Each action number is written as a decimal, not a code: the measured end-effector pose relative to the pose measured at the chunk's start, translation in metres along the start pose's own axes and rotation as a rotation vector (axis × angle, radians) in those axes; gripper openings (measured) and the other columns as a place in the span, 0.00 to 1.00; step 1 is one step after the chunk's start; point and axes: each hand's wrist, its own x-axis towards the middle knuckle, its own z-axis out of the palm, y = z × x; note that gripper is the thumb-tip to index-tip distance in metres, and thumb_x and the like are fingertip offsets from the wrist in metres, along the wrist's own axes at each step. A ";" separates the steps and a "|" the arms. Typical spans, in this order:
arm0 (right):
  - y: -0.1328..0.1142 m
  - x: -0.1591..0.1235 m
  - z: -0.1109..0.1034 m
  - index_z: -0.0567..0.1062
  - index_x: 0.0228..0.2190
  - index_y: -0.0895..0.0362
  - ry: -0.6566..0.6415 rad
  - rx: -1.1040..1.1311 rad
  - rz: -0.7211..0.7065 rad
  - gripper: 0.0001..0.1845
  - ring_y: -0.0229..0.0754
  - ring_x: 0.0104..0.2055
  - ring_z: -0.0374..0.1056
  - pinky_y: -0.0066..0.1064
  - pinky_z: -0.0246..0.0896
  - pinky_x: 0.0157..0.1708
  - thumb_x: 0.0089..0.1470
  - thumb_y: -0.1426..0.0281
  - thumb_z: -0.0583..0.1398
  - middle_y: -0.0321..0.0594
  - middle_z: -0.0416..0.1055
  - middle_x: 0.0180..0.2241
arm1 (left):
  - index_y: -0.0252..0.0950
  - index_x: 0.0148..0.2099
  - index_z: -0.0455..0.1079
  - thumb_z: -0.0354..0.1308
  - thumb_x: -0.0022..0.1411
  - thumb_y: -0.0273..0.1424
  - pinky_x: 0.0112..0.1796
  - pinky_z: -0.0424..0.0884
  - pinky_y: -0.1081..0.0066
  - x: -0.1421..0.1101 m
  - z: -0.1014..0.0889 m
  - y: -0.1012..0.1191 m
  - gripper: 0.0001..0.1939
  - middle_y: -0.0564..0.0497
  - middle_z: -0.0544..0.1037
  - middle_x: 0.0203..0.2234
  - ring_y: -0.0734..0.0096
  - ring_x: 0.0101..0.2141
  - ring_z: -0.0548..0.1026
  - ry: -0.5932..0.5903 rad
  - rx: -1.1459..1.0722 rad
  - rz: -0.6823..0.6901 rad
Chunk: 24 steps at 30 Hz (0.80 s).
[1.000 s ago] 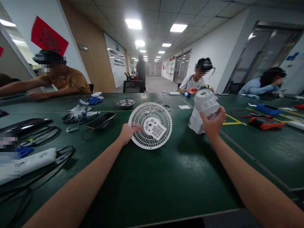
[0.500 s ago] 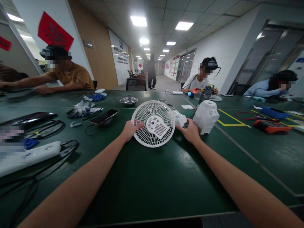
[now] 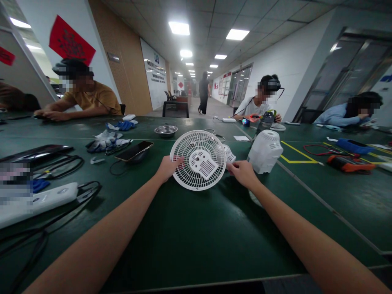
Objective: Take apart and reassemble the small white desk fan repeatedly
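Note:
A round white fan grille (image 3: 182, 173) is held tilted above the green table, its slotted centre plate facing me. My left hand (image 3: 168, 168) grips its left rim, thumb over the front and the other fingers mostly hidden behind. At the opposite rim, my right hand (image 3: 243, 172) has its fingertips pinched together on the edge; the exact contact is hard to see. A small white vented housing (image 3: 229, 153) shows behind the grille on the right, partly covered. Beyond my right hand stands a larger white plastic housing (image 3: 266, 152).
A steel bowl (image 3: 165, 130) lies behind the grille. To the left are a phone (image 3: 134, 151), gloves (image 3: 107, 141), cables and a white power strip (image 3: 61, 195). An orange multimeter (image 3: 349, 162) is at the right. Several co-workers sit around the table.
My right hand's fingers have come together at the grille's right rim, where they were spread beside the small housing. The grille and left hand have barely moved. A distant person has walked rightward.

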 end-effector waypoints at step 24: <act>-0.029 -0.025 0.030 0.69 0.37 0.50 0.003 1.118 0.069 0.20 0.43 0.31 0.74 0.35 0.71 0.31 0.47 0.57 0.69 0.30 0.75 0.29 | 0.32 0.33 0.77 0.35 0.63 0.66 0.24 0.67 0.70 -0.018 0.011 0.006 0.45 0.42 0.79 0.22 0.66 0.22 0.75 0.002 0.114 0.192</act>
